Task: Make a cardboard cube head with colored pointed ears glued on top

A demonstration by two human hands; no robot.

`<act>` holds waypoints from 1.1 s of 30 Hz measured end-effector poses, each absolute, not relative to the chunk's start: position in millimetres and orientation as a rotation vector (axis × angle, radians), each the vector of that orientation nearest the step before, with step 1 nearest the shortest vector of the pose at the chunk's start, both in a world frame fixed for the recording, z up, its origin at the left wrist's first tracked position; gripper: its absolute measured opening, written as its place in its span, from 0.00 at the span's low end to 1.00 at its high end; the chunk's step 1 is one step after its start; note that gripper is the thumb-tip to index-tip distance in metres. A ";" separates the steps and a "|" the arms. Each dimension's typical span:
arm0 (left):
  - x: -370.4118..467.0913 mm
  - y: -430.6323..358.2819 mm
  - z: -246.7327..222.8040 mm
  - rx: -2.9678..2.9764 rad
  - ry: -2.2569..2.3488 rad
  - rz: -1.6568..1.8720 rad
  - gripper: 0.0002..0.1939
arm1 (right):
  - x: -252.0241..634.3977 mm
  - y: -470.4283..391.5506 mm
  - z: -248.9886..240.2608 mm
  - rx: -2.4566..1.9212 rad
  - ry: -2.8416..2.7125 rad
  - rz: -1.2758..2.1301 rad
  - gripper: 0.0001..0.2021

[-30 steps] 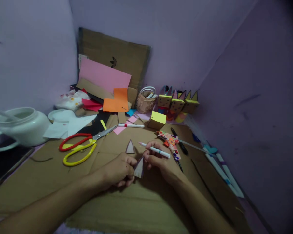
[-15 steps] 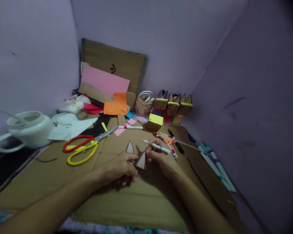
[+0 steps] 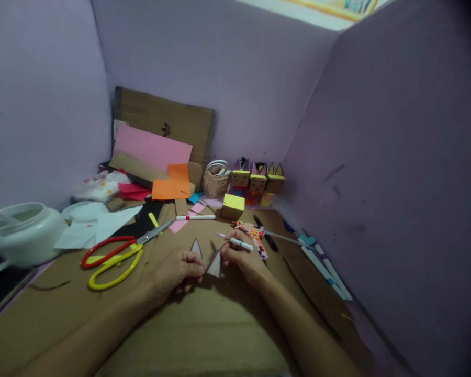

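Observation:
My left hand (image 3: 176,272) pinches the lower left corner of a small white paper triangle (image 3: 215,265) with a dark outline. My right hand (image 3: 241,256) grips the same triangle near its tip. A white felt-tip marker (image 3: 238,242) with a blue band lies across the right hand's fingers, its pale pink end pointing left. Just behind the left fingers a second outlined triangle (image 3: 197,247) stands point up; its base is hidden. Both hands are low over the cardboard sheet (image 3: 204,330).
Scissors (image 3: 115,262) with red and yellow handles lie left. Behind are a yellow-topped cardboard box (image 3: 232,207), a marker (image 3: 196,217), a small basket (image 3: 216,180) and several eared box figures (image 3: 258,180). A white pot (image 3: 27,235) stands far left; markers (image 3: 329,272) lie right.
The view has tilted up and turned slightly right, so everything sits further left. My left fingers have closed in on the triangle's corner. The right hand keeps its hold on marker and triangle.

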State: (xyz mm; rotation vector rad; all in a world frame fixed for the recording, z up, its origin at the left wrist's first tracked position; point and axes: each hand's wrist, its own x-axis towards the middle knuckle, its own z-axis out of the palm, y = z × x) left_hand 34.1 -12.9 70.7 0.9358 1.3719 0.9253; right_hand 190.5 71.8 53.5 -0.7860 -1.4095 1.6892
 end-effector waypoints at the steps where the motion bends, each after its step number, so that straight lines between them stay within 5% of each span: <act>1: 34.1 -12.9 70.8 0.947 1.373 0.929 0.11 | 190.1 71.6 53.3 -0.782 -1.418 1.687 0.14; 33: 39.0 -14.8 72.7 1.055 1.433 0.824 0.13 | 188.9 61.5 58.5 -0.681 -1.474 1.852 0.15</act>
